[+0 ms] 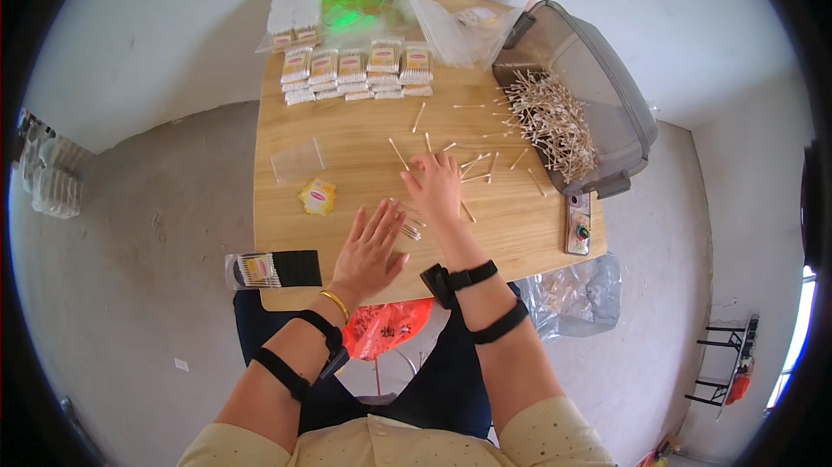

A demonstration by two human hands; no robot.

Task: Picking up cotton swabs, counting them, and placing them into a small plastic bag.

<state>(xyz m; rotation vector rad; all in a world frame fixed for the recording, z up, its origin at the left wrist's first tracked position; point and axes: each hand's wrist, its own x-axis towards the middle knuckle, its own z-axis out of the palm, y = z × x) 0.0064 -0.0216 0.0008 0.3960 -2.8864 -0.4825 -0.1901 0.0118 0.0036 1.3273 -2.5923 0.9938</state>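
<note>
My left hand (373, 250) lies low over the table with its fingers stretched out, open. Beside and partly under its fingers is a small group of cotton swabs (411, 231). To the right and farther off, my right hand (439, 191) reaches among loose cotton swabs (471, 164) scattered on the wood. Its thumb stands apart from the bent fingers, and I see nothing held in it. A stack of yellow cards (318, 197) lies left of my left hand, below a clear plastic bag (296, 160).
A grey bin (620, 103) lies on its side at right, with a heap of swabs (555, 125) spilling out. Packed swab bundles (351, 64) stand in rows at the back. A phone (578, 224) lies at the right edge, a filled swab pack (258, 269) at the front left corner.
</note>
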